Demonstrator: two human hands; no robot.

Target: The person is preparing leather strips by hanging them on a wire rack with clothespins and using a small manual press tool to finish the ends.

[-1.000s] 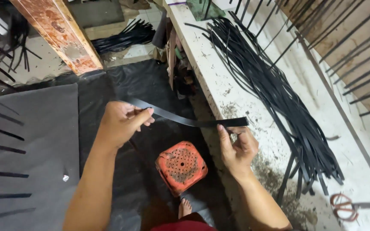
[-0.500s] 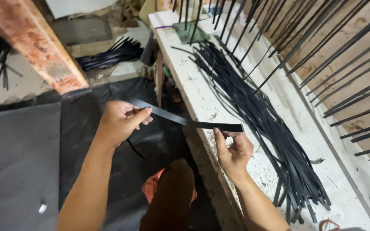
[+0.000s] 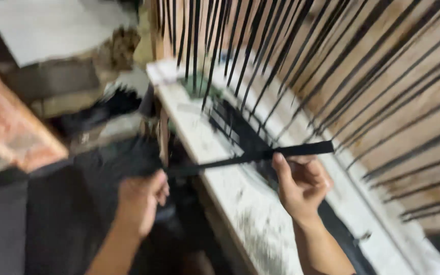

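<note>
The head view is blurred by motion. A long black rubber strip (image 3: pixel 240 159) stretches between my two hands. My left hand (image 3: pixel 139 201) grips its lower end over the dark sheet on the floor. My right hand (image 3: pixel 301 182) pinches the strip near its other end, above the white workbench (image 3: pixel 220 168). The strip's free tip sticks out to the right of my right hand. A pile of black strips (image 3: pixel 232 122) lies on the bench behind my right hand.
Many black strips (image 3: pixel 301 66) hang slanting against a wooden wall at the right. A reddish plank (image 3: pixel 11 127) leans at the left. A black rubber sheet (image 3: pixel 62 214) covers the floor at the lower left.
The camera has swung up and towards the wall. Both hands have lifted the strip up and right; my right hand is now over the bench. The orange stool has left the view.
</note>
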